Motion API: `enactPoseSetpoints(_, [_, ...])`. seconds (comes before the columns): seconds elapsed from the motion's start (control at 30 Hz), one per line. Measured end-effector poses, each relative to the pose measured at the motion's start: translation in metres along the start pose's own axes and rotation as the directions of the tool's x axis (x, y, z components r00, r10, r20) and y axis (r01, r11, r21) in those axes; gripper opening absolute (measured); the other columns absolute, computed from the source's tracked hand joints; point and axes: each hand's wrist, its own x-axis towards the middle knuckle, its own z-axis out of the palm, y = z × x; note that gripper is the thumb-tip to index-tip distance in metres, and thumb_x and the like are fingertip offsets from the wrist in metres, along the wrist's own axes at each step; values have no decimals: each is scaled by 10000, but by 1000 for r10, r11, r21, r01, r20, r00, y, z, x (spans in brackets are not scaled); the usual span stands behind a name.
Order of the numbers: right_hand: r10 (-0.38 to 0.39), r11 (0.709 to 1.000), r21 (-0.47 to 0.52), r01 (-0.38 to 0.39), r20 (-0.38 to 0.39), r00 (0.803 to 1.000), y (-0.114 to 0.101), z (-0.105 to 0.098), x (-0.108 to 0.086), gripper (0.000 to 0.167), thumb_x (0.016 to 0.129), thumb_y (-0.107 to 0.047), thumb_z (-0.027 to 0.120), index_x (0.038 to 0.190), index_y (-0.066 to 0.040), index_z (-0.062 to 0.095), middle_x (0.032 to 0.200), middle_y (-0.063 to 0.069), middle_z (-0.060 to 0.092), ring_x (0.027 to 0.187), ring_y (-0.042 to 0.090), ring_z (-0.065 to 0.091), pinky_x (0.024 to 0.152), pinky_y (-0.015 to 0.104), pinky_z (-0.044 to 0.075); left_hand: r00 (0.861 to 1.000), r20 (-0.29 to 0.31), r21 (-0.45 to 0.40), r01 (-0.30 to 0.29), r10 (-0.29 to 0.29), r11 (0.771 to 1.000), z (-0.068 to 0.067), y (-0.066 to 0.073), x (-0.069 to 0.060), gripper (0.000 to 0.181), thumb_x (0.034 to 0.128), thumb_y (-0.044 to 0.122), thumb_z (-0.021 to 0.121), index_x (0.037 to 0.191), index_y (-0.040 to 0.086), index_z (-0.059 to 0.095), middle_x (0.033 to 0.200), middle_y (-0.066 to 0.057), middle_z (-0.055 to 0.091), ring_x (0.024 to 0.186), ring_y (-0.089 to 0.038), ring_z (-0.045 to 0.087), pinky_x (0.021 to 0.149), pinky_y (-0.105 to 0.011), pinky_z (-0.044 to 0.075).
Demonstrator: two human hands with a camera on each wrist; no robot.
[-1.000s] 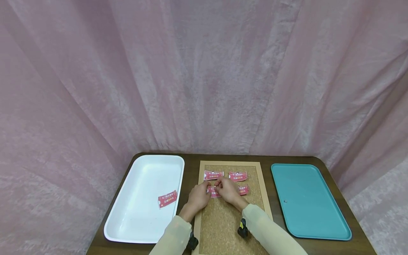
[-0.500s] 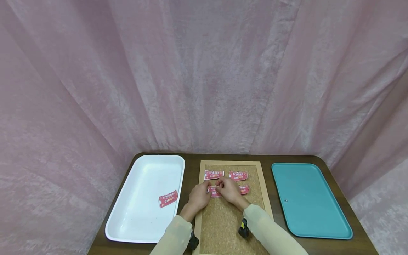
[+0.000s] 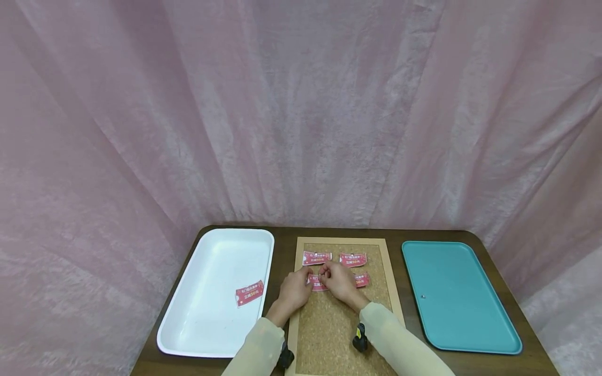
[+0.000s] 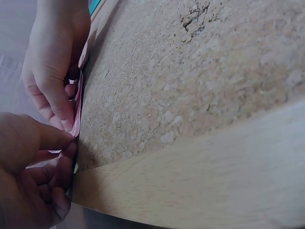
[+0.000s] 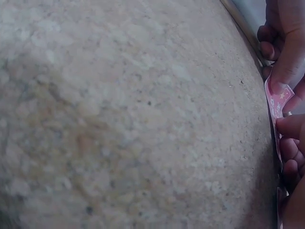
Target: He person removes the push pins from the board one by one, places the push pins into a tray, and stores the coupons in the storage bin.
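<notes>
In the head view, my left hand (image 3: 294, 289) pinches the left end of a red-and-white paper coupon (image 3: 316, 282) on the framed cork board (image 3: 338, 331). At that coupon's top edge, my right hand (image 3: 339, 282) pinches a small pale pushpin, mostly covered by the fingers. The coupon (image 5: 278, 101) bends up off the cork between both hands in the right wrist view. Two more coupons are fixed in the row above, the left one (image 3: 316, 258) and the right one (image 3: 352, 260). Another coupon (image 3: 361, 280) shows partly behind my right hand.
A white tray (image 3: 211, 329) at the left holds one loose coupon (image 3: 250, 293). To the right lies a teal tray (image 3: 470, 313) with a small shiny pin (image 3: 423, 296) on it. Dark wooden table (image 3: 404, 261) surrounds the board, and a pink curtain (image 3: 301, 115) hangs behind.
Both hands stay at the same coupon with almost no movement. The whole head view has shifted by only a few pixels.
</notes>
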Motion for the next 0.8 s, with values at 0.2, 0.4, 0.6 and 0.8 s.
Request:
enactPoseSetpoints(0.2, [-8, 1000, -4, 8, -4, 1000, -2, 0, -1, 140, 890, -97, 805, 851, -166, 689, 701, -103, 559, 609, 54, 472, 571, 257, 368, 1000, 8, -6, 2, -2, 1000, 0, 0, 0, 240, 932, 82, 775, 1163, 62, 713, 857, -89, 727, 689, -204, 615, 585, -394, 481])
enactPoseSetpoints(0.4, [6, 1000, -5, -5, 18, 1000, -3, -1, 0, 134, 906, -100, 803, 844, -161, 701, 699, -92, 575, 608, 58, 481, 576, 257, 376, 1000, 2, 0, -6, 6, 1000, 1, -2, 0, 228, 925, 81, 774, 1145, 70, 716, 829, -82, 724, 681, -213, 631, 567, -394, 479])
enactPoseSetpoints(0.6, [0, 1000, -3, 0, 31, 1000, -6, -4, 0, 106, 910, -100, 799, 859, -139, 715, 709, -82, 594, 612, 53, 487, 577, 258, 386, 1000, 0, -8, -8, 8, 1000, 2, -4, 0, 229, 930, 79, 766, 1154, 63, 723, 833, -77, 728, 684, -213, 639, 565, -397, 486])
enactPoseSetpoints(0.8, [-4, 1000, 21, 3, 33, 999, -8, -7, -1, 112, 917, -92, 791, 840, -119, 714, 679, -56, 600, 574, 59, 482, 542, 254, 378, 1000, -3, -2, -14, 14, 1000, 1, -3, 0, 232, 933, 88, 767, 1158, 58, 721, 833, -71, 722, 691, -199, 626, 572, -399, 488])
